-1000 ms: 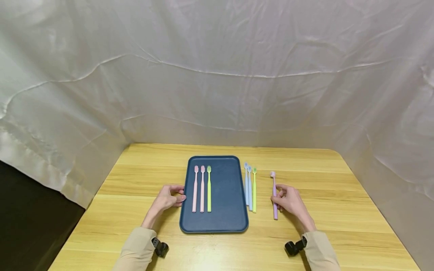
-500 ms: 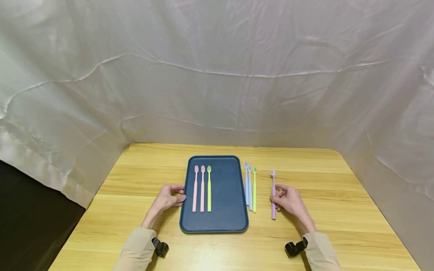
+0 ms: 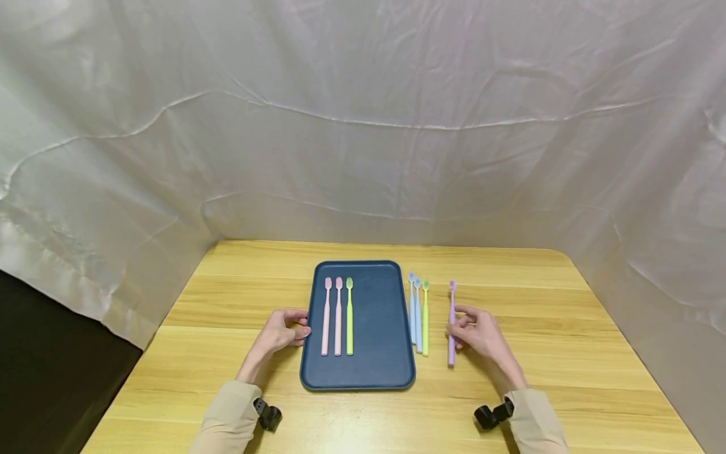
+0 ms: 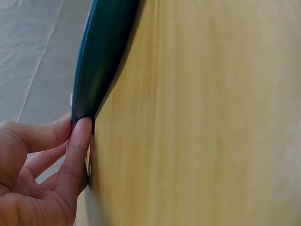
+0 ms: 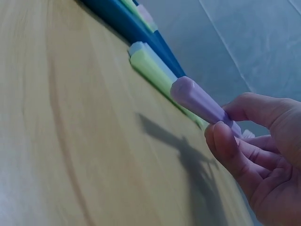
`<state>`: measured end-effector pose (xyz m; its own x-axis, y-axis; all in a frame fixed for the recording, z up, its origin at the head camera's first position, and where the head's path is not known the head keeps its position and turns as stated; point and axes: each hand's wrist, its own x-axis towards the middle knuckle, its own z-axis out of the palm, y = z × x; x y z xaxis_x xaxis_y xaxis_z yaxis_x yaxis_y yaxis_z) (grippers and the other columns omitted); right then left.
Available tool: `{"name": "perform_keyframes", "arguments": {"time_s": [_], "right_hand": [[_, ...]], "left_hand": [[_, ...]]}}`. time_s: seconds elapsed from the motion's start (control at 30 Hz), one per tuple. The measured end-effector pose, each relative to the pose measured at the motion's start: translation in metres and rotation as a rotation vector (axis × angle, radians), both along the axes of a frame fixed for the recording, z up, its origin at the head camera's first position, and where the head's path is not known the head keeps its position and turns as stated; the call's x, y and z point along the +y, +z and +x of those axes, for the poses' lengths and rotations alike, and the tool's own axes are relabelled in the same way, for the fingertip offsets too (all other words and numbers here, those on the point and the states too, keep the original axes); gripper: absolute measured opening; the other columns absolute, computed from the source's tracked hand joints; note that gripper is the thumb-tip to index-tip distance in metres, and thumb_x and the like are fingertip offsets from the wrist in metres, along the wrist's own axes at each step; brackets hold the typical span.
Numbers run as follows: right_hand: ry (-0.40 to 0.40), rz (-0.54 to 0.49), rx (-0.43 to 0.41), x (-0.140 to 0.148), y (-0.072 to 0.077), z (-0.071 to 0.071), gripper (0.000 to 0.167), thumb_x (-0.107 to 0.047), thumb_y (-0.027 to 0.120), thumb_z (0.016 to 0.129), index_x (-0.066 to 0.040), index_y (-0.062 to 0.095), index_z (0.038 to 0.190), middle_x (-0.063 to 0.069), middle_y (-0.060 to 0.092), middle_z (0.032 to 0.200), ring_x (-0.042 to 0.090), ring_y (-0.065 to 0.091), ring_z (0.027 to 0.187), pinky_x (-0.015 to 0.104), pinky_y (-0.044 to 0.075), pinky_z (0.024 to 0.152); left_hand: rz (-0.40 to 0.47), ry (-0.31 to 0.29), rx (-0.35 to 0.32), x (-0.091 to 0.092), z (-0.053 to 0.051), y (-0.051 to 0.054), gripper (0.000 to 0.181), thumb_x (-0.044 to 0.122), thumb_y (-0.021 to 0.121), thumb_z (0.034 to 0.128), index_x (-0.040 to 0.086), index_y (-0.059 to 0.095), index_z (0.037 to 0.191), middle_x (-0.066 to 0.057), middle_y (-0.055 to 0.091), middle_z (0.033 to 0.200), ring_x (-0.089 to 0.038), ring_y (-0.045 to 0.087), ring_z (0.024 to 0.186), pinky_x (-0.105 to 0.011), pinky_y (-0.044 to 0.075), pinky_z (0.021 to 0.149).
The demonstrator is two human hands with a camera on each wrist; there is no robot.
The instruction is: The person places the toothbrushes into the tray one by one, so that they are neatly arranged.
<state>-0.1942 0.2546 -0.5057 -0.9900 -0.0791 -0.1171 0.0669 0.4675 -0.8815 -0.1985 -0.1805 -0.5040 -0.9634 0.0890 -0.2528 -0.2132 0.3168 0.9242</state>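
A purple toothbrush (image 3: 452, 315) is pinched between the thumb and fingers of my right hand (image 3: 479, 331). In the right wrist view its handle end (image 5: 190, 94) is raised above the table, and a shadow falls below. My left hand (image 3: 280, 331) holds the left edge of a dark blue tray (image 3: 374, 378), with thumb and fingertips at the rim in the left wrist view. Two pink toothbrushes (image 3: 338, 315) and one green toothbrush (image 3: 349, 315) lie side by side on the tray, heads away from me.
Two light blue toothbrushes (image 3: 418, 315) and another green toothbrush (image 3: 426, 318) lie close together against the tray's right side. The wooden table (image 3: 567, 353) carries everything. Grey cloth (image 3: 363, 157) hangs behind and on both sides.
My right hand has lifted the purple toothbrush slightly and shifted it a little left, toward the tray; it now stands straighter. The left hand and the tray have stayed put.
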Motion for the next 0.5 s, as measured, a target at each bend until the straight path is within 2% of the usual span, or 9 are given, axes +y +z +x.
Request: {"name": "perform_keyframes", "arguments": {"time_s": [0.27, 0.5], "right_hand": [[0.046, -0.059, 0.001, -0.009, 0.01, 0.003, 0.063, -0.005, 0.072, 0.089, 0.014, 0.043, 0.143, 0.016, 0.073, 0.087, 0.018, 0.067, 0.062, 0.031, 0.063, 0.057], [0.069, -0.069, 0.009, -0.019, 0.016, 0.004, 0.06, -0.004, 0.07, 0.09, 0.014, 0.044, 0.142, 0.015, 0.072, 0.087, 0.016, 0.066, 0.061, 0.034, 0.064, 0.06]], "left_hand": [[0.007, -0.001, 0.002, 0.0, 0.0, 0.0, 0.045, -0.009, 0.068, 0.0876, -0.016, 0.056, 0.131, -0.023, 0.062, 0.107, -0.013, 0.065, 0.073, -0.029, 0.065, 0.066], [0.015, 0.0, 0.005, 0.0, -0.001, 0.0, 0.044, -0.009, 0.067, 0.0875, -0.016, 0.057, 0.13, -0.022, 0.063, 0.106, -0.013, 0.065, 0.073, -0.027, 0.064, 0.065]]}}
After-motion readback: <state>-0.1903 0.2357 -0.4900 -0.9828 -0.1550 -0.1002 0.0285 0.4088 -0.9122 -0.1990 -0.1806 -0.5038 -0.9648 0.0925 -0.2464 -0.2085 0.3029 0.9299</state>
